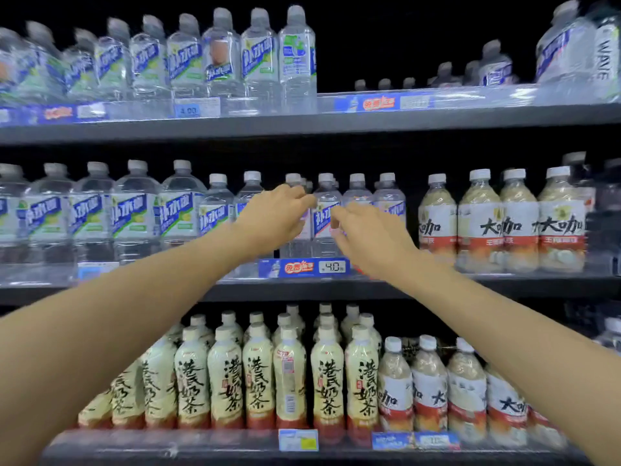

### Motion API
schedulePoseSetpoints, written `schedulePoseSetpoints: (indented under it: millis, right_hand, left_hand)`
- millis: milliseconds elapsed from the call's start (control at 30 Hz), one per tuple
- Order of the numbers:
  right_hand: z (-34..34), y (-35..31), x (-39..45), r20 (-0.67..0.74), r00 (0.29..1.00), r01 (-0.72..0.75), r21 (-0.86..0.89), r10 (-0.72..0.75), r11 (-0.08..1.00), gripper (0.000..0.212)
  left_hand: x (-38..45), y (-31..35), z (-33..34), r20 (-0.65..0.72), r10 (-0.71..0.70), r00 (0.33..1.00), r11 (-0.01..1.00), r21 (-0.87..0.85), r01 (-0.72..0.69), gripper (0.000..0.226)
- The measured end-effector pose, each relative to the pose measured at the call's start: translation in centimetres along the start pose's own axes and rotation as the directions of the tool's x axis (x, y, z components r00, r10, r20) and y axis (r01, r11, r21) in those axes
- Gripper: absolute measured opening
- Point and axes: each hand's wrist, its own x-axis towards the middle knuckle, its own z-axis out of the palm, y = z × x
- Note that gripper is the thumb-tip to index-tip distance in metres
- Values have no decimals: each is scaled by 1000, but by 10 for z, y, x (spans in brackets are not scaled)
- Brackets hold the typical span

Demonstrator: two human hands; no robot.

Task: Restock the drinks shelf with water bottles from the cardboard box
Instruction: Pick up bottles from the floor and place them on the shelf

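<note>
— Head view, middle shelf (302,287): what there?

— Row of clear water bottles with blue-and-white labels, upright, caps white. Left hand (274,215) stretched forward, fingers bent, tips at the shoulder of one water bottle (324,216) in the centre of the row. Right hand (369,235) just beside, fingers loosely curved, tips touching the same bottle's label from the right. Neither plainly wrapped round it; both relaxed, holding nothing for certain. Motion blur over the fingertips.

— Around it?

— Larger bottles (134,210) of the same label to the left, pale drinks with red-and-white labels (480,223) to the right. Blue price tag (304,267) on the shelf edge right below the hands.

— Other shelves?

— Top shelf (302,124): tall clear bottles on the left, a dark gap in the middle, few bottles at the right. Bottom shelf: cream milk-tea bottles (258,378), packed close. Cardboard box out of frame
</note>
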Motion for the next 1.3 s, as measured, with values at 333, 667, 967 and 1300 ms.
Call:
schedulePoseSetpoints:
  millis: [333, 667, 967, 1300]
  right_hand:
    - [36, -173, -40, 132, 936, 296, 208, -327, 932, 25]
    - [134, -350, -136, 283, 698, 476, 503, -658, 721, 24]
    - [231, -462, -266, 446, 337, 503, 659, -829, 559, 21]
    - [310, -566, -392, 375, -255, 566, 805, -891, 177, 42]
  left_hand:
    - [-197, -55, -4, 108, -142, 984, 989, -24, 145, 28]
    - [-428, -65, 62, 437, -412, 799, 890, 5, 456, 26]
    - [-609, -14, 152, 705, -523, 479, 748, 109, 655, 33]
    - [-790, 67, 244, 882, -471, 19, 540, 271, 797, 41]
